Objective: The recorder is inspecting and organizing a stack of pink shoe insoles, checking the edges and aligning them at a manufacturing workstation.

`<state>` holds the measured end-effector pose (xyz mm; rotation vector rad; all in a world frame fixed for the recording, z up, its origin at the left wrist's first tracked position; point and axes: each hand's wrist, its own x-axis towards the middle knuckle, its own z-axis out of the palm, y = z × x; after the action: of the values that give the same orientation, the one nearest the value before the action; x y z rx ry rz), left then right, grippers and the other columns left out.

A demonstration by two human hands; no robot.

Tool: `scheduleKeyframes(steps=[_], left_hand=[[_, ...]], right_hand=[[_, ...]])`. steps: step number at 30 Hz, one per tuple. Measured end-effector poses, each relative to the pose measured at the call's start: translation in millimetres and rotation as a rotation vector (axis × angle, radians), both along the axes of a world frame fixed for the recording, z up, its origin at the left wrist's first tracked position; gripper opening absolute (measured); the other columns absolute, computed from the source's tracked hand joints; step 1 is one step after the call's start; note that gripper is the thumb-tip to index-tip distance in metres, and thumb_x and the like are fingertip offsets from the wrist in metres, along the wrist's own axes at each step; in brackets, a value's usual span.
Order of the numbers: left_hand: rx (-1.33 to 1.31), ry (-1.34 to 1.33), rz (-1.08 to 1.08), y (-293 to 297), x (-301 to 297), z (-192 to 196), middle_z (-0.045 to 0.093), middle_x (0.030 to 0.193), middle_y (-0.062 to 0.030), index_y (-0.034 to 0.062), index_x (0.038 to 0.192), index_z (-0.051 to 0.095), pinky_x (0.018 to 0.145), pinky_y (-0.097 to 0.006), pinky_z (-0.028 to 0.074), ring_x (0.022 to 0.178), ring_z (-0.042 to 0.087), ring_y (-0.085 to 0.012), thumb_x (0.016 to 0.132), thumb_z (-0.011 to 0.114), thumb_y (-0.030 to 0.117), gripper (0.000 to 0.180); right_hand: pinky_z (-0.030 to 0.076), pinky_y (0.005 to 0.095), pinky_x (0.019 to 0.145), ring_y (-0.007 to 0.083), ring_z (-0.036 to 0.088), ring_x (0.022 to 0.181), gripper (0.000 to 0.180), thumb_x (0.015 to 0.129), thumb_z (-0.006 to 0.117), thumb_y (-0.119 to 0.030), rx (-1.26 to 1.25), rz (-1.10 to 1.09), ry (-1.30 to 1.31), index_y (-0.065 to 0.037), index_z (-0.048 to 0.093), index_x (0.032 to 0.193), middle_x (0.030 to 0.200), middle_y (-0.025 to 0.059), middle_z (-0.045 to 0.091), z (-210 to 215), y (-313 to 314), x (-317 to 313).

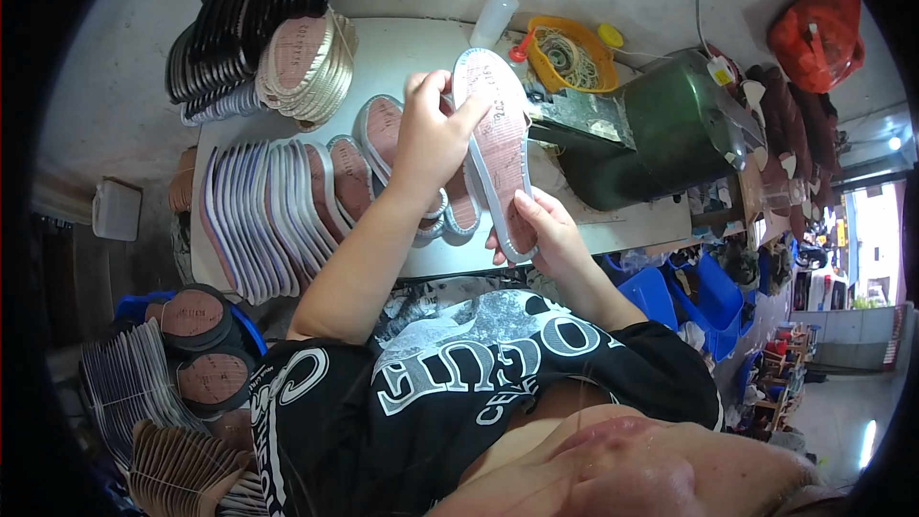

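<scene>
A long shoe insole (498, 124) with a pinkish-brown face and a pale grey rim is held up over the white table (407, 48). My left hand (433, 139) grips its wide far end, thumb across the face and fingers at the left edge. Lower down, my right hand (541, 226) is closed around the narrow end, with the thumb on top and fingertips showing at the other edge. Beneath my left arm lie several similar loose insoles (351, 177), partly covered. Left of them stands a long row of insoles on edge (258, 215).
A dark green machine (637, 139) stands on the table's right side. Behind are a clear bottle (495, 14) and a yellow basket (581, 67) of thread. Bundled black soles (249, 29) and cream soles (304, 67) sit far left. Blue bins (704, 297) stand right; tied sole bundles (144, 378) lie lower left.
</scene>
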<state>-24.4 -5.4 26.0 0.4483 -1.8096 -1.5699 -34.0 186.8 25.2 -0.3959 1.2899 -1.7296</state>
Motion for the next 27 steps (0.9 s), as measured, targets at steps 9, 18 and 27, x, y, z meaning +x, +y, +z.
scheduleKeyframes(steps=[9, 18, 27], left_hand=[[-0.420, -0.260, 0.084, -1, -56, -26, 0.051, 0.112, -0.0202, 0.0037, 0.097, 0.063, 0.095, -0.044, 0.036, 0.105, 0.046, -0.0369, 0.077, 0.066, 0.042, 0.043], [-0.309, -0.310, -0.055, -45, -53, -16, 0.050, 0.123, -0.0195, -0.0019, 0.109, 0.058, 0.100, -0.043, 0.034, 0.119, 0.042, -0.0347, 0.086, 0.052, 0.049, 0.056], [-0.587, -0.233, 0.527, -91, 183, -38, 0.053, 0.105, -0.0120, 0.0052, 0.097, 0.058, 0.092, -0.039, 0.036, 0.103, 0.048, -0.0309, 0.081, 0.066, 0.017, 0.021]], right_hand=[[0.044, 0.0211, 0.039, 0.0132, 0.056, 0.045, 0.030, 0.096, 0.046, -0.030, 0.027, -0.180, 0.007, -0.002, 0.051, 0.104, 0.068, 0.0127, 0.063, -7, 2, -21], [0.039, 0.0184, 0.046, 0.0068, 0.049, 0.050, 0.026, 0.097, 0.045, -0.022, -0.030, -0.084, 0.116, 0.000, 0.055, 0.106, 0.074, 0.0031, 0.060, -3, -21, -37], [0.045, 0.0354, 0.049, 0.0233, 0.056, 0.049, 0.051, 0.083, 0.067, -0.022, 0.596, 0.073, 1.313, -0.002, 0.042, 0.123, 0.060, 0.0092, 0.058, -41, -65, -4]])
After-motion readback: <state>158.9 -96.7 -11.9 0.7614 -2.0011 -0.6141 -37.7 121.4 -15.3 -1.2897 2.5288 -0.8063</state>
